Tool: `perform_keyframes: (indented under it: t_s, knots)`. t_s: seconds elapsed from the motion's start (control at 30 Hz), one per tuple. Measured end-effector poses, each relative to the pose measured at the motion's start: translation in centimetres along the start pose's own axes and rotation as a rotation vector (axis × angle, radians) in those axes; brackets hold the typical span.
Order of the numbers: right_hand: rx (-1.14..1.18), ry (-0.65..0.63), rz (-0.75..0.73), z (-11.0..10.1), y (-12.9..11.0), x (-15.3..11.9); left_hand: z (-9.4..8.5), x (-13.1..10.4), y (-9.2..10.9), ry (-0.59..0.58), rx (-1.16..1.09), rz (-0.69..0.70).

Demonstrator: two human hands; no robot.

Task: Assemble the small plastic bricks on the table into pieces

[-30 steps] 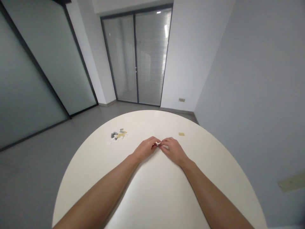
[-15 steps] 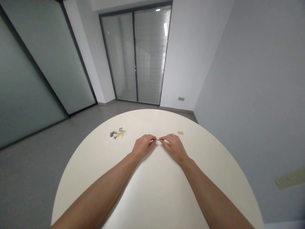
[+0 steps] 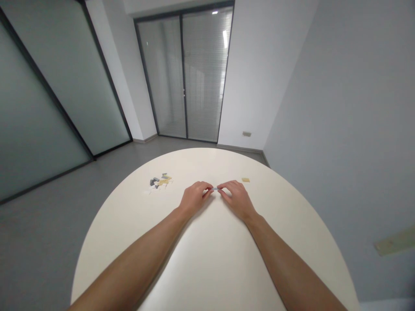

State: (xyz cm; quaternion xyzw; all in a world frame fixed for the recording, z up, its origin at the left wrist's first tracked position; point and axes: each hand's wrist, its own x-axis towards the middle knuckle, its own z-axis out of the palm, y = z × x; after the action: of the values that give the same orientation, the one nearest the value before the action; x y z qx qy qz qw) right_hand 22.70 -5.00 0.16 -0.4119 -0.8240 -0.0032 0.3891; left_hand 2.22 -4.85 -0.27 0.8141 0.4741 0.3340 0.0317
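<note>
Slipping looks like the main hazard for the grey strip (image 3: 215, 188), a thin, small piece pinched at its two ends between the left hand (image 3: 195, 196) and the right hand (image 3: 236, 198); whether it touches the counter (image 3: 210, 259) I cannot tell. Thumb and fingers close on each end, with a short middle bare, so an uneven pull or twist could pop it free of one side and send it skidding over the smooth top. If it is made of joined parts, which is too small to tell, bending could separate them. The heap of grey, dark, yellow and white toy-brick pieces (image 3: 164, 182) lies left of the left hand, where a careless sweep might scatter it. The flat yellow piece (image 3: 245, 179), just beyond the right hand, could be nudged by its knuckles.
</note>
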Motion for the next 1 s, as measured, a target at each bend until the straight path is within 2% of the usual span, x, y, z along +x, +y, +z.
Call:
perform_keyframes:
  t_s: [0.57, 1.0]
  knots:
    - [-0.014, -0.019, 0.016, 0.0, -0.11, 0.05, 0.01, -0.02, 0.08, 0.011, 0.013, 0.006]
    - [-0.004, 0.003, -0.012, -0.05, -0.17, 0.01, -0.27, 0.01, 0.3, -0.022, 0.016, -0.008]
